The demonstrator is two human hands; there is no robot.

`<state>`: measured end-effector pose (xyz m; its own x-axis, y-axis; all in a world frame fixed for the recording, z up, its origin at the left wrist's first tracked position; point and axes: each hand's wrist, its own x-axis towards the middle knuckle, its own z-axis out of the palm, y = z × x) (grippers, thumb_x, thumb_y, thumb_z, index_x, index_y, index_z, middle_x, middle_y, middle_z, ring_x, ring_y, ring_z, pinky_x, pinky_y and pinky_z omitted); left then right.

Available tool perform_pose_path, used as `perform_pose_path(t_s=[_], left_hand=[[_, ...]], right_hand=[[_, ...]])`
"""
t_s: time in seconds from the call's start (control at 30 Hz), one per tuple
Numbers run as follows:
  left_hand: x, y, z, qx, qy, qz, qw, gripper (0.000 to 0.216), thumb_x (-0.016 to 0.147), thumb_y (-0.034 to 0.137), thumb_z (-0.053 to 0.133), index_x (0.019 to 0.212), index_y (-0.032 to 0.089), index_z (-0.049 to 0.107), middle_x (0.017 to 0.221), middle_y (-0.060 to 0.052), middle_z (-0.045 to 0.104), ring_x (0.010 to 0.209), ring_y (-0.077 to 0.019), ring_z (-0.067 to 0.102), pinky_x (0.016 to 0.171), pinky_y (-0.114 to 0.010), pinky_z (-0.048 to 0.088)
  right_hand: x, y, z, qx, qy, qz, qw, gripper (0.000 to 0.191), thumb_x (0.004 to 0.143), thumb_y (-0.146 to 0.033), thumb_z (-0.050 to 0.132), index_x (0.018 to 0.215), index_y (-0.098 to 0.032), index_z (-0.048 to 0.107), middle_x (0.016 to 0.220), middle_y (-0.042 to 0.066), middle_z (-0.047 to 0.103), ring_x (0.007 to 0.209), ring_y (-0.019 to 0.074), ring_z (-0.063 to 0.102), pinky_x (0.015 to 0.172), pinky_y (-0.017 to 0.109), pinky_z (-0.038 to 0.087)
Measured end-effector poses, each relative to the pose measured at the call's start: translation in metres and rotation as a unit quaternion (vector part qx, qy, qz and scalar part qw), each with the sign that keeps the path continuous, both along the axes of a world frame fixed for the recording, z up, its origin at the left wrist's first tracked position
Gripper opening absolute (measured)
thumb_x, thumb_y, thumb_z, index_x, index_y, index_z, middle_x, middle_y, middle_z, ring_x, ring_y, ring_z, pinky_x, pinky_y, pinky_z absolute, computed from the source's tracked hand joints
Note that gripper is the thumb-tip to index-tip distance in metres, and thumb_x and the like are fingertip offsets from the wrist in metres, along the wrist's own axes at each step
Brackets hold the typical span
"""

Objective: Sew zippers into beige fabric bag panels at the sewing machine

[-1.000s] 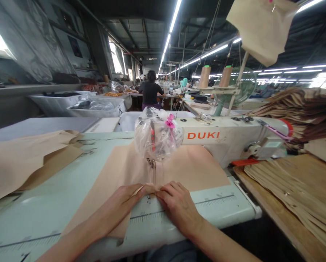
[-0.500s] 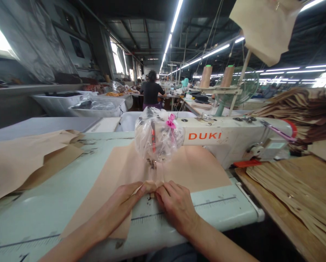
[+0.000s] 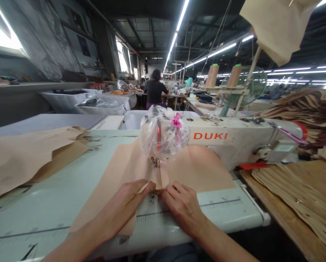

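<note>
A large tan piece of leather-like material (image 3: 201, 169) lies under the needle and presser foot (image 3: 156, 163) of a white sewing machine (image 3: 214, 127). My left hand (image 3: 132, 198) is closed on the material's near edge, left of the needle, thumb and fingers pinching a fold. Close beside it, my right hand (image 3: 181, 203) pinches the same edge with curled fingers. Between the hands and the foot a narrow darker line runs along the material. Both fingertips are just in front of the foot, almost meeting. Clear plastic wrap (image 3: 164, 134) with a pink tie covers the machine head.
More tan pieces (image 3: 32, 153) lie on the pale green table (image 3: 51, 196) at the left. Stacked tan pieces (image 3: 296, 196) rest on a wooden board at the right. Two thread cones (image 3: 212, 75) stand behind the machine. A person (image 3: 155, 91) sits farther back.
The view has turned slightly left, shifting everything rightward in the picture. My hands have parted a little, and the dark line on the material between them and the foot now shows.
</note>
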<state>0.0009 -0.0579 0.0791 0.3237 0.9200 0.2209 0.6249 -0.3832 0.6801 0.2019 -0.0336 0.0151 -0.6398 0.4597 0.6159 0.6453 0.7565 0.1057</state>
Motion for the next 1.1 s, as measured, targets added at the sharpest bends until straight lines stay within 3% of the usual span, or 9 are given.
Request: perform_pose_path(t_s=[0.17,0.33,0.5,0.67,0.73,0.8,0.87,0.97,1.1], left_hand=[[-0.001,0.0,-0.005,-0.039,-0.017,-0.012,0.999,0.041,0.105,0.038,0.032,0.084,0.02,0.062,0.082,0.002,0.067,0.079,-0.0161,0.062,0.077,-0.021,0.047],[-0.004,-0.001,-0.01,-0.005,0.032,-0.035,0.999,0.039,0.105,0.031,0.029,0.093,0.021,0.065,0.091,-0.001,0.069,0.085,-0.0171,0.064,0.082,-0.025,0.05],[-0.009,-0.007,-0.037,0.063,0.125,-0.088,0.986,0.038,0.094,0.011,0.041,0.124,0.022,0.061,0.127,-0.007,0.062,0.119,-0.0199,0.056,0.107,-0.035,0.042],[-0.01,-0.015,-0.06,0.117,0.21,-0.084,0.967,0.064,0.074,-0.003,0.045,0.132,0.022,0.055,0.134,-0.006,0.059,0.124,-0.0212,0.054,0.108,-0.037,0.043],[-0.009,-0.018,-0.061,0.134,0.219,-0.089,0.963,0.069,0.071,-0.003,0.047,0.134,0.023,0.051,0.135,-0.007,0.058,0.125,-0.023,0.053,0.109,-0.039,0.042],[-0.009,-0.018,-0.062,0.148,0.222,-0.094,0.959,0.073,0.068,-0.002,0.048,0.137,0.022,0.048,0.136,-0.008,0.056,0.126,-0.0246,0.051,0.109,-0.04,0.042],[-0.009,-0.017,-0.064,0.162,0.22,-0.095,0.957,0.076,0.066,-0.003,0.046,0.138,0.021,0.045,0.135,-0.01,0.056,0.124,-0.0247,0.052,0.107,-0.039,0.043],[-0.008,-0.014,-0.067,0.192,0.213,-0.096,0.953,0.071,0.069,-0.005,0.041,0.136,0.018,0.047,0.128,-0.011,0.06,0.118,-0.0238,0.056,0.102,-0.037,0.047],[-0.008,-0.01,-0.064,0.195,0.206,-0.094,0.954,0.066,0.072,-0.006,0.038,0.131,0.02,0.053,0.122,-0.009,0.063,0.111,-0.0225,0.059,0.097,-0.035,0.05]], right_hand=[[0.0,0.0,0.001,-0.008,-0.007,-0.001,1.0,0.016,0.097,-0.011,0.049,0.083,-0.018,0.054,0.076,0.002,0.057,0.075,0.0183,0.047,0.061,0.033,0.029],[-0.001,0.0,0.0,-0.017,-0.02,0.016,1.0,0.013,0.094,-0.01,0.056,0.083,-0.018,0.054,0.074,0.0,0.057,0.07,0.0173,0.048,0.059,0.033,0.029],[0.006,0.0,0.002,-0.043,-0.051,0.013,0.998,0.016,0.086,-0.008,0.068,0.082,-0.018,0.055,0.074,-0.002,0.06,0.069,0.0173,0.05,0.058,0.033,0.028],[0.022,-0.003,0.022,-0.027,0.043,-0.035,0.998,0.025,0.095,-0.021,0.06,0.071,-0.019,0.054,0.065,-0.001,0.055,0.065,0.0172,0.048,0.061,0.033,0.029],[0.025,-0.003,0.028,-0.059,0.087,-0.038,0.994,0.019,0.096,-0.02,0.056,0.077,-0.018,0.059,0.075,0.002,0.059,0.075,0.0184,0.052,0.068,0.031,0.035],[0.024,-0.001,0.028,-0.129,0.099,0.003,0.987,0.01,0.094,-0.013,0.054,0.092,-0.017,0.063,0.095,0.005,0.064,0.091,0.0196,0.054,0.08,0.031,0.041],[0.02,0.005,0.022,-0.191,0.082,0.052,0.977,0.023,0.091,-0.006,0.052,0.107,-0.018,0.063,0.11,0.005,0.063,0.101,0.0191,0.053,0.09,0.031,0.042],[0.012,0.017,0.011,-0.224,0.036,0.078,0.971,0.031,0.091,-0.006,0.054,0.116,-0.021,0.062,0.113,0.002,0.064,0.105,0.0191,0.052,0.094,0.033,0.041],[0.005,0.032,0.009,-0.214,-0.013,0.09,0.972,0.017,0.095,-0.015,0.056,0.104,-0.022,0.067,0.108,0.002,0.068,0.104,0.0192,0.052,0.096,0.035,0.038]])
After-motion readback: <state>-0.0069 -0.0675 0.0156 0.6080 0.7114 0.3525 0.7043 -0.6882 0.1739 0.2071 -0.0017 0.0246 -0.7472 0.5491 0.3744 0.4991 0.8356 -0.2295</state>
